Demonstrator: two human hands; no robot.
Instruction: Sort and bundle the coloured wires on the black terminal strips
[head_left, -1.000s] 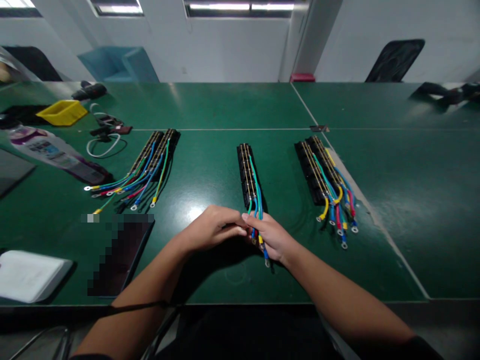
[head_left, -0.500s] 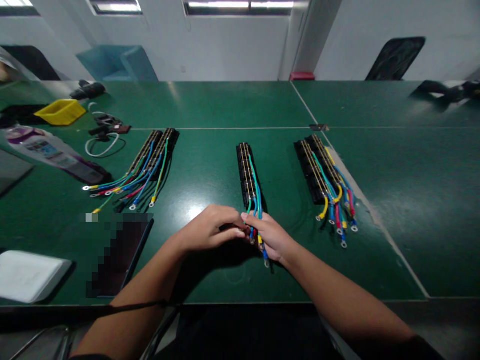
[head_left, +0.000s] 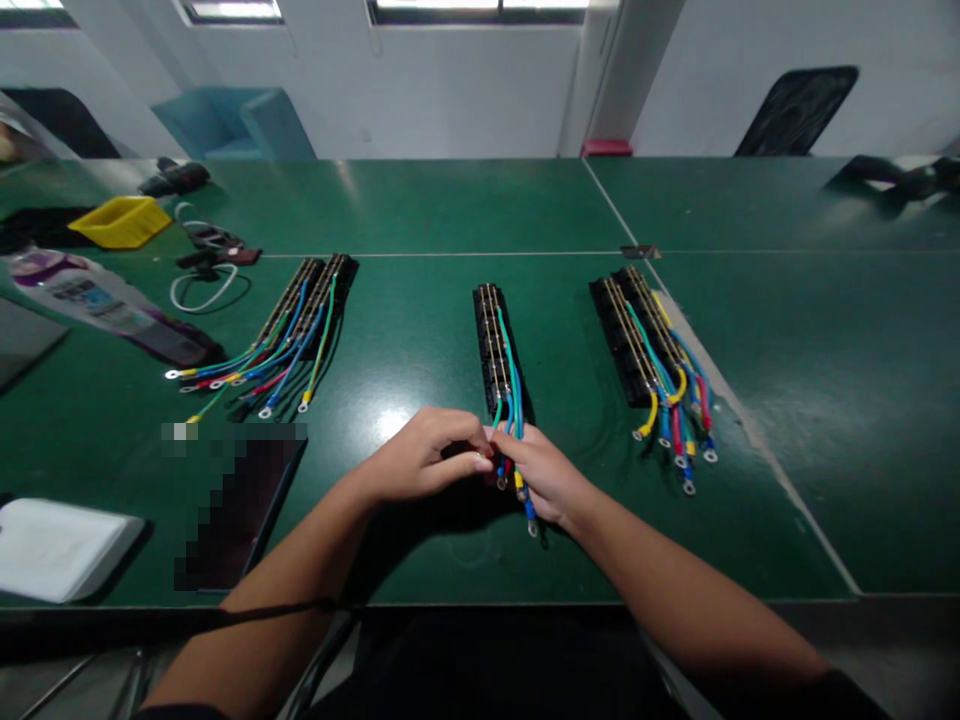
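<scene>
A black terminal strip (head_left: 491, 343) with brass contacts lies in the middle of the green table (head_left: 450, 210). Green, blue, red and yellow wires (head_left: 512, 405) run from it toward me and end in ring lugs. My left hand (head_left: 424, 458) and my right hand (head_left: 541, 472) meet at the near ends of these wires. Both hands are closed in a pinch on the wire ends. A blue-sleeved lug (head_left: 531, 520) sticks out below my right hand.
Two more wired strips lie at the left (head_left: 300, 320) and a pair at the right (head_left: 637, 335). A yellow bin (head_left: 124, 220), a white cable (head_left: 199, 290), a plastic packet (head_left: 97, 300), a dark tablet (head_left: 240, 500) and a white pad (head_left: 60, 548) sit at the left.
Both hands stay at the wire ends; the fingers shift slightly and the left hand has curled a little closer to the right. The view has tilted slightly.
</scene>
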